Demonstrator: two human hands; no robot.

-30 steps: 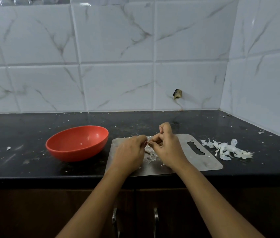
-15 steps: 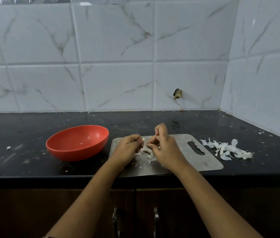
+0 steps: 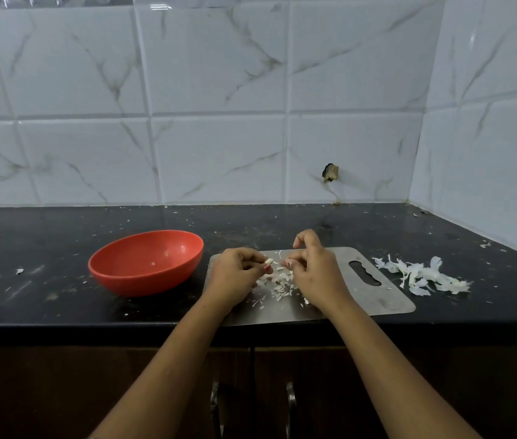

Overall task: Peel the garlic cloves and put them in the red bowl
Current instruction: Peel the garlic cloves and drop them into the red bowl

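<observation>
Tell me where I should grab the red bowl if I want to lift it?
Take the red bowl by its rim on the left side, probably thumb inside and fingers under the curved wall. It sits open side up, its walls are smooth and round, and the board and left hand crowd its right side.

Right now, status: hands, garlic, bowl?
Left hand pinches garlic clove over steel board. Right hand curled beside it, grip unclear. Red bowl left of board, only a speck inside. Path to bowl unobstructed.
</observation>
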